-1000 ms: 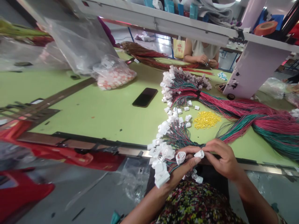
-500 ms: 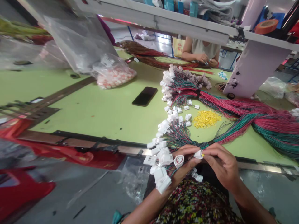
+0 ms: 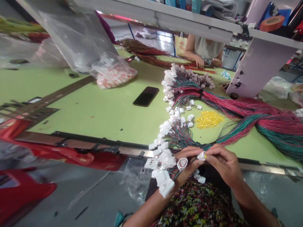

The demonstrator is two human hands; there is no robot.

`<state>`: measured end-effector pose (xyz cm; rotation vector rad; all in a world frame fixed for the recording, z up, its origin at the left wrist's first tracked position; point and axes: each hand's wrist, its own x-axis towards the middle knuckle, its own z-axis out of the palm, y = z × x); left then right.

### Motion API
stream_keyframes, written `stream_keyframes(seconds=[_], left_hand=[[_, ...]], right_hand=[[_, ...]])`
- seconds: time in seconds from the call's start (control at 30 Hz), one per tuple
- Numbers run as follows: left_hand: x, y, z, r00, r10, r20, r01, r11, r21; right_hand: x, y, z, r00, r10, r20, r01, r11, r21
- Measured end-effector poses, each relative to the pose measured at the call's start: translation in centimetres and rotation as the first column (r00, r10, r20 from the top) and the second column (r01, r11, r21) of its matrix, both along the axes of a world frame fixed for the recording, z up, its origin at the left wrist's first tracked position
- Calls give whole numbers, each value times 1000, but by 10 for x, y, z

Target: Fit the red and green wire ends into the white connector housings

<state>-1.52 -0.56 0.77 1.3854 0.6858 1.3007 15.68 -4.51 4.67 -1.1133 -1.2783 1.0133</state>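
Note:
My left hand (image 3: 187,165) is shut on a white round three-pin connector housing (image 3: 182,164), with a wire harness bunch running through the fingers. My right hand (image 3: 223,162) pinches a small white connector (image 3: 201,155) with a yellow speck at its end, close to the left fingers. Several large white connector housings (image 3: 164,162) hang beside my left hand. Their thin red and green wires (image 3: 258,123) sweep across the green table (image 3: 90,116) to the right.
A small pile of yellow parts (image 3: 209,119) and a black phone (image 3: 146,96) lie on the table. Behind them is a plastic bag of pinkish parts (image 3: 113,75). A co-worker (image 3: 205,47) handles wires across the table. A white shelf post (image 3: 258,67) stands at right.
My hands have come closer together, and the small white connector now shows a yellow speck at its end. The hanging housings sit slightly lower. The co-worker's hands have shifted.

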Motion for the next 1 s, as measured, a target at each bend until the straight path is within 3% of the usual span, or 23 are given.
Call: stream_keyframes(seconds=[0.2, 0.77, 0.87, 1.0], left_hand=[[0, -1, 3, 994, 48, -97, -45, 999, 30], [0, 1, 5, 992, -3, -127, 15, 995, 94], [2, 2, 4, 992, -3, -128, 15, 995, 94], [5, 4, 2, 991, 13, -133, 1, 994, 108]], right_hand=[[0, 2, -5, 986, -8, -169, -29, 976, -215], [6, 6, -7, 980, 45, -191, -93, 964, -251], [7, 5, -4, 988, 74, -134, -103, 969, -223], [7, 2, 4, 990, 87, 107, -71, 987, -145]])
